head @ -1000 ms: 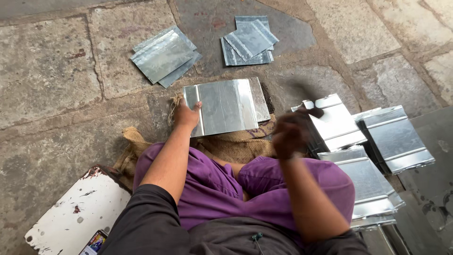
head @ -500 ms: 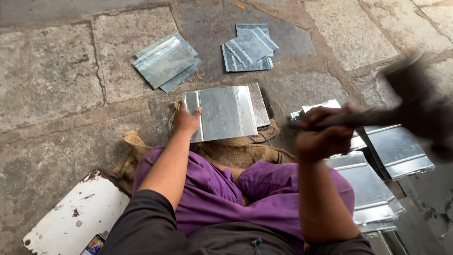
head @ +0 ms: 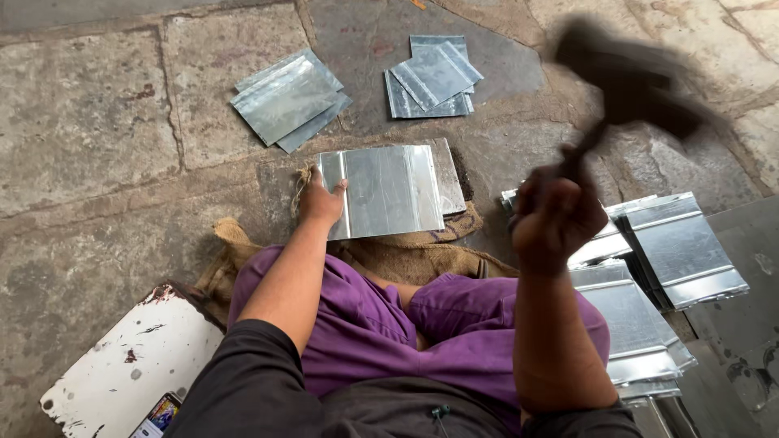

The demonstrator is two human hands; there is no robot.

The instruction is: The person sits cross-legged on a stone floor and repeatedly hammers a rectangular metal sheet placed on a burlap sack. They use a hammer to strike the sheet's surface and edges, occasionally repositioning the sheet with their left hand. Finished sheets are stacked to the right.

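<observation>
Here I see my left hand [head: 320,203] pressed flat on the left edge of a shiny metal sheet [head: 381,191], fingers spread and gripping nothing, only pinning it. The sheet lies on a stone block over brown sacking [head: 406,255] on the stone floor [head: 89,122], straight ahead of my crossed legs in purple trousers [head: 454,324]. Its folded edges run away from me, so its long axis points forward.

My right hand [head: 556,215] is clenched round the handle of a mallet [head: 629,81], raised high and to the right of the sheet; the dark head is blurred, so I cannot tell its exact shape. The sheet lies down and to the left of that head, and the left hand is far nearer to it, in fact touching.

2 loose piles of smaller sheets [head: 288,97] lie further out on the floor, 1 left and 1 centre. A stack of folded sheets [head: 649,268] sits just beside my right knee. At lower left lies a white, paint-chipped board [head: 122,373] with a small colourful packet [head: 160,415] on its near edge, its print too small to read.
</observation>
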